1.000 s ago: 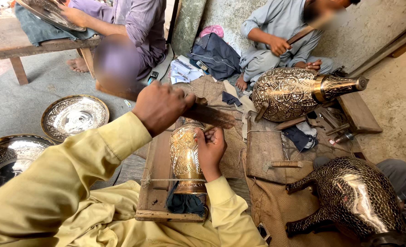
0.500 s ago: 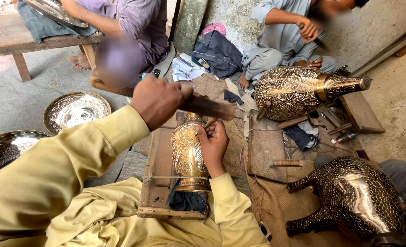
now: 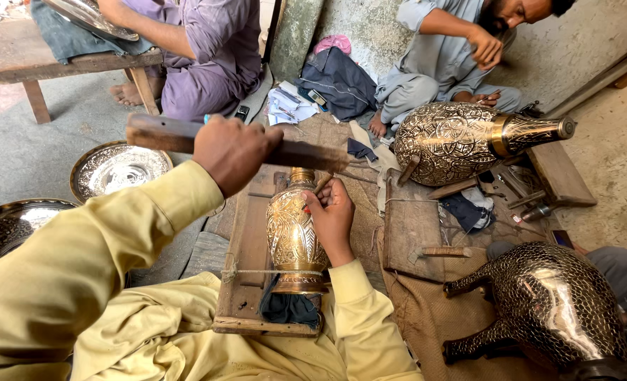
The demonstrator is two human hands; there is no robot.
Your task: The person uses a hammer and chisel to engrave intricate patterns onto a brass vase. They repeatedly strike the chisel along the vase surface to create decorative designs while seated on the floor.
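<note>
Brass, engraved and golden, the small vase (image 3: 296, 236) is lying on its side on a wooden board (image 3: 246, 310) in front of the person, tied down by a thin cord, its base resting on a dark cloth wad (image 3: 288, 308). The left hand (image 3: 234, 152) is gripping a long dark wooden bar (image 3: 165, 134), fingers closed around it, and is holding it level above the vase's neck. The right hand (image 3: 333, 219) is resting against the vase's side, pinching a thin chisel (image 3: 322, 185) whose tip is meeting the metal. Beside the board, 1 large engraved brass bottle-necked vessel (image 3: 461, 141) is lying on wooden blocks. 2 other people are sitting beyond. An embossed silver plate (image 3: 116, 168) is lying on the floor at left.
</note>
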